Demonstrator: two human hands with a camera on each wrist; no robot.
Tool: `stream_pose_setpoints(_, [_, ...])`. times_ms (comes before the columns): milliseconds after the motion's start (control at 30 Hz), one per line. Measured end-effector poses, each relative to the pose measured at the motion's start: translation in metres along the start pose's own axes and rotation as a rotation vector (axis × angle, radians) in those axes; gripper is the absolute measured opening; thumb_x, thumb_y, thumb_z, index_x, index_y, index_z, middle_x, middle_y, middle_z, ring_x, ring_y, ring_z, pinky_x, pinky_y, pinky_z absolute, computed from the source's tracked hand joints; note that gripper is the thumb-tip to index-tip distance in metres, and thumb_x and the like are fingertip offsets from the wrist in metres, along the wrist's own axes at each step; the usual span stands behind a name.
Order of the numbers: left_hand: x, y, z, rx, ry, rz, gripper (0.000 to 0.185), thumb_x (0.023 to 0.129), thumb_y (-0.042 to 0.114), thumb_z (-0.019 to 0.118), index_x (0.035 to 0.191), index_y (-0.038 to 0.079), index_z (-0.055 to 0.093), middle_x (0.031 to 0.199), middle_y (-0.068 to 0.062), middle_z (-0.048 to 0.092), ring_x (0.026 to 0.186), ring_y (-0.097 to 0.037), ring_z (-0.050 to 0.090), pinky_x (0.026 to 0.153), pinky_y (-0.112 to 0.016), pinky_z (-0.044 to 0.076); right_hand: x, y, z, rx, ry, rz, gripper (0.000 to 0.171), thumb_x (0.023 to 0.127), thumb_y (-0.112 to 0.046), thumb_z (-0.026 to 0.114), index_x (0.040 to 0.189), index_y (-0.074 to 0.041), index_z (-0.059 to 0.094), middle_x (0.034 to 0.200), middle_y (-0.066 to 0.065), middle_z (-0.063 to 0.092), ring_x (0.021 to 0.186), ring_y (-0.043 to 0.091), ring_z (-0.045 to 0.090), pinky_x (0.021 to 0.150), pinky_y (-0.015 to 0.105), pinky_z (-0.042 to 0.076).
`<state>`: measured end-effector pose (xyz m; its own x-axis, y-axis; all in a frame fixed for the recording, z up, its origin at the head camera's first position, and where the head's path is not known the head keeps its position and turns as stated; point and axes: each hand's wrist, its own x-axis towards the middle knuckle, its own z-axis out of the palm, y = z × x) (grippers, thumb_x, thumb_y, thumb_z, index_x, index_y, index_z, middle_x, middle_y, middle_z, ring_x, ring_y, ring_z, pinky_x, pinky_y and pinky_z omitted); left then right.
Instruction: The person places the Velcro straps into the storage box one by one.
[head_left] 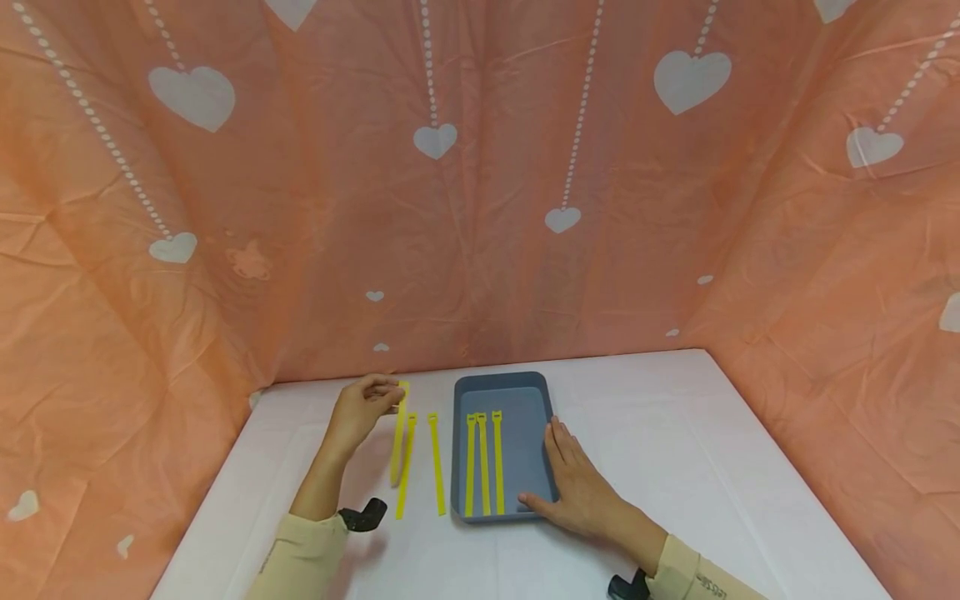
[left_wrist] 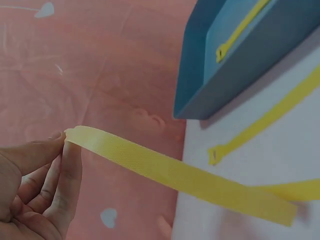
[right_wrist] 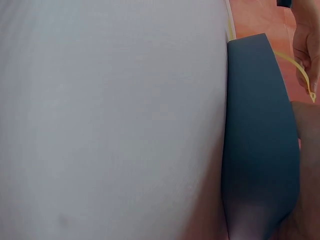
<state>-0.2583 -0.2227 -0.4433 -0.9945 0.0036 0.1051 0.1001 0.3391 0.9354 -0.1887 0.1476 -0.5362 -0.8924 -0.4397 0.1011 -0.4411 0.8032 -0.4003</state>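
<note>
A yellow hook-and-loop cable tie (left_wrist: 165, 167) is pinched near its slotted end between the thumb and fingertips of my left hand (head_left: 365, 412); the rest of it hangs down in a slight bend. Two more yellow cable ties (head_left: 437, 467) lie on the table just right of it. Further right stands a blue-grey tray (head_left: 527, 467) with three yellow cable ties (head_left: 483, 475) side by side in its left half, slotted ends away from me. My right hand (head_left: 581, 492) rests against the tray's right side, fingers straight along the rim and thumb over the near right corner.
A white cloth (head_left: 675, 433) covers the table. Pink-orange curtains (head_left: 480, 275) with white hearts enclose its back and sides. A black wrist device (head_left: 363, 515) sits on the left wrist, another (head_left: 628, 586) on the right.
</note>
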Motion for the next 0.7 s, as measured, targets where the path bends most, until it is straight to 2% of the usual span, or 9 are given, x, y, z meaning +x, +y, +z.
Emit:
stream_pose_setpoints(233, [-0.002, 0.016, 0.007, -0.056, -0.026, 0.0, 0.033, 0.103, 0.011, 0.075, 0.13, -0.007, 0.068, 0.12, -0.024, 0.074, 0.095, -0.015, 0.076, 0.086, -0.031, 0.065, 0.0, 0.001, 0.001, -0.004, -0.002, 0.005, 0.119, 0.098, -0.073, 0.061, 0.166, 0.012, 0.013, 0.176, 0.029, 0.006, 0.164, 0.044, 0.01, 0.132, 0.055, 0.018])
stream_pose_setpoints(467, [-0.004, 0.027, 0.018, -0.079, -0.073, -0.009, 0.035, 0.104, 0.015, 0.075, 0.132, -0.004, 0.068, 0.123, -0.024, 0.073, 0.103, -0.03, 0.076, 0.095, -0.045, 0.064, -0.001, 0.0, 0.0, 0.007, -0.002, 0.013, 0.119, 0.097, -0.073, 0.061, 0.166, 0.012, 0.014, 0.176, 0.029, 0.007, 0.164, 0.043, 0.01, 0.132, 0.055, 0.018])
stream_pose_setpoints(700, [-0.001, 0.036, 0.034, -0.103, -0.104, -0.002, 0.033, 0.103, 0.014, 0.075, 0.13, -0.004, 0.067, 0.119, -0.023, 0.073, 0.104, -0.031, 0.076, 0.089, -0.034, 0.065, 0.0, 0.0, -0.001, -0.026, -0.012, 0.013, 0.12, 0.097, -0.076, 0.059, 0.167, 0.011, 0.013, 0.176, 0.029, 0.006, 0.165, 0.042, 0.009, 0.133, 0.054, 0.016])
